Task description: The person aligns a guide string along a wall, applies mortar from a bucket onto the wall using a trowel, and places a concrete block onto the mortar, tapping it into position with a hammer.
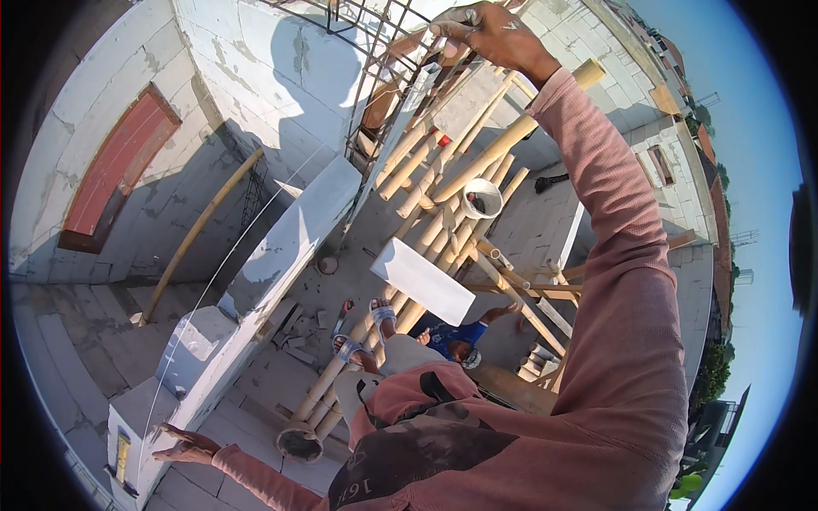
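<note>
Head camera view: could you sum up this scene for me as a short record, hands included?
Setting: sunlit building site
Left hand: open, fingers extended, beside the pale block wall; contact unclear
Right hand: raised, fingers bent, near the steel rebar cage; grip unclear
White block: appears to lie on the bamboo poles
Bucket: among the poles, something dark inside
White string: stretched along the wall
Other person: in blue, lower down, beyond the white block
</note>
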A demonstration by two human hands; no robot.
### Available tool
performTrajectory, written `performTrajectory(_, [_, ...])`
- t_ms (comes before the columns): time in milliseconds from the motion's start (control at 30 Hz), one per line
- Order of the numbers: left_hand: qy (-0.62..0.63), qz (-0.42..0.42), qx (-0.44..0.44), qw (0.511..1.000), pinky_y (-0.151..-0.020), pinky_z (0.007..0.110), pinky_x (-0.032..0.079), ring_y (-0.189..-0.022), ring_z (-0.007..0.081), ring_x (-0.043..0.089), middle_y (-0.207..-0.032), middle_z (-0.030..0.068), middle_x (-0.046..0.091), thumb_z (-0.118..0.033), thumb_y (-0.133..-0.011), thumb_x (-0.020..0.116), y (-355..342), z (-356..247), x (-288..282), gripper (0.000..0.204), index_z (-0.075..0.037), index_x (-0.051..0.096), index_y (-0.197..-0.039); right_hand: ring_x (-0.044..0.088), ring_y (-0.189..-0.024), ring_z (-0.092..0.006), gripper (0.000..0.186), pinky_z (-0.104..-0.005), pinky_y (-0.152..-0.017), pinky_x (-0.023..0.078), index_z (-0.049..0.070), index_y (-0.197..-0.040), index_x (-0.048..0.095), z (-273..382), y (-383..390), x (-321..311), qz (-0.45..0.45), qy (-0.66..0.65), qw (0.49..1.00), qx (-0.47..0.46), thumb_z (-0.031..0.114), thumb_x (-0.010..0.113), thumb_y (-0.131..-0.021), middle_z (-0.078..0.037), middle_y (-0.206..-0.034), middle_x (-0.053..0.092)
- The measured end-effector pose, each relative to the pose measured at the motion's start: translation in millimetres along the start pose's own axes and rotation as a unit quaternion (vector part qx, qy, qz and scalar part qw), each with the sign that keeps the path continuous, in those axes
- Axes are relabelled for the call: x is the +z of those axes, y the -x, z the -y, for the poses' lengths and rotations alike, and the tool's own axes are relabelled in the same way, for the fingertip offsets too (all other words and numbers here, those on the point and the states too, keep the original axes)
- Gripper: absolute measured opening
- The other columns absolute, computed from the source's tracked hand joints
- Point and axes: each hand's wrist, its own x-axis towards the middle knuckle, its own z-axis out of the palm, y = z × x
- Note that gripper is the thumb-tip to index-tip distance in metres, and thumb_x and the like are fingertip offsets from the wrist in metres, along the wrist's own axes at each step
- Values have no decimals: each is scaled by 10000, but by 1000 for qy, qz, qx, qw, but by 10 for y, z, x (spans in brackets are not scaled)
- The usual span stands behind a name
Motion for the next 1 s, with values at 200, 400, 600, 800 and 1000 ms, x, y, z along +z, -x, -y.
performTrajectory(200, [66, 157, -73, 983, -1228, 511, 179, -1496, 408, 173, -1596, 294, 175, -595, -957, 542, 984, -272, 13, 951, 50, 170, -1549, 689, -847, -384, 526, -459, -799, 529, 62, -941, 744, 148, 175, 125, -72, -62, 991, -97, 575, 637, -898, -203, -869, 717])
performTrajectory(400, [52, 537, 5, 842, -1179, 474, 270, -1451, 423, 290, -1551, 300, 301, -390, -980, 596, 2445, -859, -54, 700, 18, 353, -1495, 682, -906, -385, 414, -480, -819, 520, 66, -993, 728, 43, 227, 203, -136, 43, 986, -88, 458, 707, -859, -193, -917, 715])
performTrajectory(600, [133, 777, 59, 612, -1091, 448, 392, -1294, 441, 511, -1346, 307, 557, -400, -945, 601, 3035, -1283, -346, 640, 34, 484, -1401, 681, -705, -353, 315, -441, -702, 525, 108, -1043, 762, 51, 223, 211, -166, 78, 975, -128, 387, 668, -931, -182, -737, 681])
performTrajectory(800, [133, 734, 49, 664, -1042, 449, 434, -1250, 438, 552, -1312, 314, 578, -389, -951, 575, 3111, -1048, -390, 611, 35, 498, -1383, 692, -847, -373, 297, -478, -793, 528, 107, -1061, 740, 99, 255, 205, -129, 63, 984, -105, 353, 666, -912, -185, -896, 721])
performTrajectory(1000, [105, 692, -3, 715, -1062, 423, 426, -1288, 389, 542, -1366, 283, 558, -399, -987, 550, 3060, -741, -420, 601, 31, 484, -1401, 686, -788, -381, 293, -461, -730, 530, 190, -1159, 721, 118, 305, 212, -195, 50, 971, -131, 374, 615, -957, -153, -812, 715])
